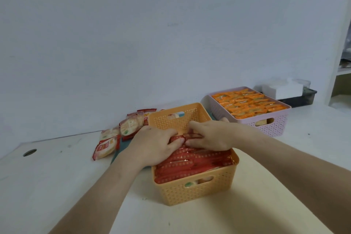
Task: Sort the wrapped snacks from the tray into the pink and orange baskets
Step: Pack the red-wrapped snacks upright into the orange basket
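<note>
Two hands (pixel 152 145), two baskets (pixel 195 194), red snacks (pixel 193 159)

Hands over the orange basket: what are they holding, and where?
A red wrapped snack: left hand pinches its left end, right hand its right end.

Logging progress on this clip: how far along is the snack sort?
Done: pink basket is full of orange packets; orange basket holds a dense row of red packets. In hand: left hand and right hand grip a red packet at the row's far end. Left: several loose snacks lie beside the orange basket, to its left.
</note>
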{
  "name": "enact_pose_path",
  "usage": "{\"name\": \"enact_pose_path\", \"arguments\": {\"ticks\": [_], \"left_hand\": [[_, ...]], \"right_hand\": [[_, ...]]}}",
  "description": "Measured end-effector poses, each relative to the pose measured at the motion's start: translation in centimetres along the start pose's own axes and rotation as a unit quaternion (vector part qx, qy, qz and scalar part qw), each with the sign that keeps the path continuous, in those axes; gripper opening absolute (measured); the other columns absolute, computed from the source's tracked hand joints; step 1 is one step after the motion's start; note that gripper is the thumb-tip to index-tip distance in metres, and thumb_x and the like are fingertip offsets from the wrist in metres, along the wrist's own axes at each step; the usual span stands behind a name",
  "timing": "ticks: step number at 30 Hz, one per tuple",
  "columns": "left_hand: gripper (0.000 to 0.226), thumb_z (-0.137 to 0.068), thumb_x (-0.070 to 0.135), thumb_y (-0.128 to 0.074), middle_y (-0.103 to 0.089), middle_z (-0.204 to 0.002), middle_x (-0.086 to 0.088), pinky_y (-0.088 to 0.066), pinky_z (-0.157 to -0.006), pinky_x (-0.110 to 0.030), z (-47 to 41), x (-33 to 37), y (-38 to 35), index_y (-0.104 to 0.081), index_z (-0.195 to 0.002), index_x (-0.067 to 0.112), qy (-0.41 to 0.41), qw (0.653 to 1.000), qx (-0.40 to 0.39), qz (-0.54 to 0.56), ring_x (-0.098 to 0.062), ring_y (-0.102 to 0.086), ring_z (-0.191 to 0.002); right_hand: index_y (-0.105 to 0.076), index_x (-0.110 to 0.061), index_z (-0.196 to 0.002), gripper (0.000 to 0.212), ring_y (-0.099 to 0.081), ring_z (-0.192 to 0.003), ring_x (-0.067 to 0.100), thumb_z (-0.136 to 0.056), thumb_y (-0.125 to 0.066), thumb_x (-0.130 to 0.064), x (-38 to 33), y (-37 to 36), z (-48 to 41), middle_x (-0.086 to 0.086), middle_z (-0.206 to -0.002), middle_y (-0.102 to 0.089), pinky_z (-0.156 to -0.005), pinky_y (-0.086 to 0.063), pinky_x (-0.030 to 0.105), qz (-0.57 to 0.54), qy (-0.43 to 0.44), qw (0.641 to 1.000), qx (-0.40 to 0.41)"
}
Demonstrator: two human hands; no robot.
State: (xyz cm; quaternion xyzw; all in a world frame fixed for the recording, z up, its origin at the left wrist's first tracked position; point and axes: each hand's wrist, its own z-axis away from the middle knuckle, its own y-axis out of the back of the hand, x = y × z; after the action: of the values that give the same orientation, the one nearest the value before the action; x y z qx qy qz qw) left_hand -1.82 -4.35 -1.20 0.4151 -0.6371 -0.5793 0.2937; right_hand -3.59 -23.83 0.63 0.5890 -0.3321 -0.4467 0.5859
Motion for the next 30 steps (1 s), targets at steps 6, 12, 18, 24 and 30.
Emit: {"name": "enact_pose_path", "arguments": {"ticks": [6, 12, 18, 24, 30], "left_hand": [[0.053, -0.093, 0.068, -0.025, -0.064, -0.08, 0.012, -0.04, -0.085, -0.038, -0.3, 0.1, -0.1, -0.058, -0.08, 0.029, 0.029, 0.999, 0.028, 0.004, -0.009, -0.058, -0.076], [0.055, -0.094, 0.066, -0.021, -0.063, -0.08, 0.012, -0.032, -0.1, -0.04, -0.8, -0.5, -0.5, -0.057, -0.079, 0.029, 0.031, 0.998, 0.005, 0.053, -0.007, -0.056, -0.078], [0.051, -0.099, 0.06, -0.023, -0.062, -0.077, 0.014, -0.03, -0.103, -0.047, -0.8, -0.2, 0.3, -0.056, -0.068, 0.034, 0.023, 0.994, -0.014, 0.104, -0.006, -0.055, -0.08], [0.066, -0.096, 0.064, -0.014, -0.067, -0.111, 0.002, -0.022, -0.106, -0.05, -0.3, 0.4, 0.4, -0.067, -0.101, 0.025, 0.03, 0.997, -0.071, 0.025, -0.018, -0.05, -0.114], [0.026, -0.1, 0.026, -0.046, -0.072, -0.089, 0.01, -0.05, -0.079, -0.03, 1.8, -4.4, 1.0, -0.072, -0.096, 0.023, 0.106, 0.91, 0.263, 0.303, -0.01, -0.064, -0.085]], "right_hand": [[-0.047, -0.031, -0.133, 0.034, -0.049, -0.124, 0.02, -0.099, -0.045, -0.033, 0.6, 0.9, 0.6, -0.006, -0.134, -0.055, -0.096, -0.039, 0.042, -0.025, 0.045, 0.999, -0.018], [-0.046, -0.043, -0.131, 0.038, -0.047, -0.124, 0.018, -0.1, -0.036, -0.024, -0.1, -0.7, 1.3, -0.011, -0.129, -0.058, -0.102, -0.024, 0.052, -0.025, 0.021, 0.998, 0.053], [-0.06, -0.028, -0.105, 0.051, -0.059, -0.105, 0.017, -0.098, -0.019, -0.056, -0.7, -2.8, 1.7, -0.008, -0.101, -0.068, -0.104, -0.02, 0.054, 0.052, -0.001, 0.99, 0.132], [-0.056, -0.031, -0.116, 0.055, -0.05, -0.121, 0.011, -0.095, -0.015, -0.061, -0.8, -2.3, 1.8, -0.011, -0.119, -0.061, -0.107, -0.018, 0.054, 0.053, 0.0, 0.994, 0.093], [-0.056, -0.024, -0.129, 0.04, -0.056, -0.116, 0.013, -0.099, -0.039, -0.043, -3.8, 3.1, 0.3, -0.006, -0.121, -0.063, -0.096, -0.041, 0.031, -0.143, 0.031, 0.967, 0.209]]}}
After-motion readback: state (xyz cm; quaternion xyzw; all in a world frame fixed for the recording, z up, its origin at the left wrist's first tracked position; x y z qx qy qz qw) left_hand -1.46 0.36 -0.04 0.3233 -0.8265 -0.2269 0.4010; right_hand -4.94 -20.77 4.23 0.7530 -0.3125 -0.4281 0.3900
